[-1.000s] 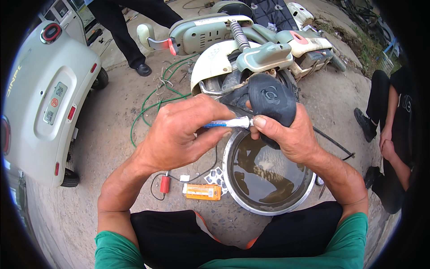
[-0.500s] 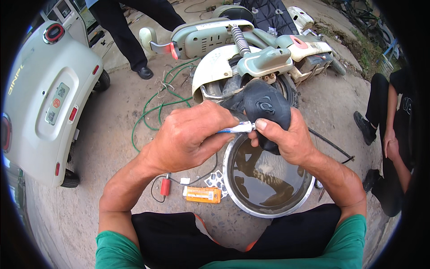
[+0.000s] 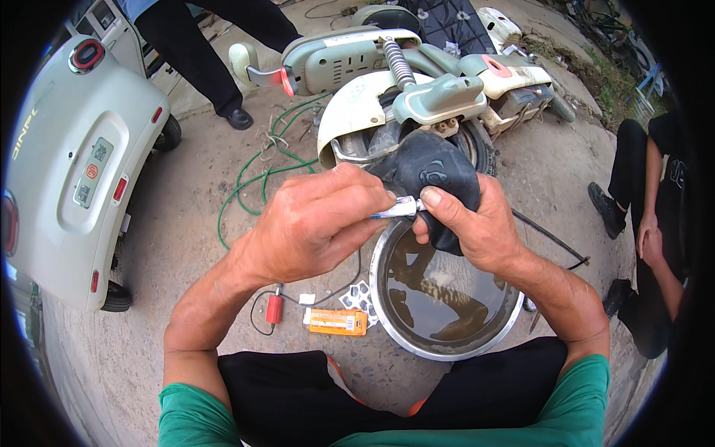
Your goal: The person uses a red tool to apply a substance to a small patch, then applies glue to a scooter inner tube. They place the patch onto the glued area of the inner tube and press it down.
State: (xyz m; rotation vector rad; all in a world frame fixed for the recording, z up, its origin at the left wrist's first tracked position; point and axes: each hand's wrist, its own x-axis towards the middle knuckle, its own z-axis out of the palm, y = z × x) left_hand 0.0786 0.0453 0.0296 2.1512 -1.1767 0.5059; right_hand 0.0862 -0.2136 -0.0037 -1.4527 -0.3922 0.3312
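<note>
My left hand [image 3: 305, 220] pinches a small white and blue glue tube [image 3: 401, 208] between thumb and fingers. Its nozzle end points right and reaches the thumb of my right hand [image 3: 484, 227]. That hand is closed around a black rubber inner tube [image 3: 417, 156], bunched up over its fingers. A wet, shiny patch shows on the rubber's upper face. Beyond my hands a pale green scooter [image 3: 350, 63] lies on its side, its wheel close behind the inner tube. Below my hands stands a round metal basin [image 3: 381, 313] of murky water.
An orange box [image 3: 337, 322], a sheet of patches [image 3: 359, 296] and a red-handled tool [image 3: 274, 307] lie left of the basin. A green hose [image 3: 242, 182] curls on the ground. A white car [image 3: 89, 171] stands left. One person stands behind; another sits at right.
Both hands have shifted slightly left with the glue tube and inner tube. The glue tube is tilted a little more, and the rubber has turned slightly under the right hand.
</note>
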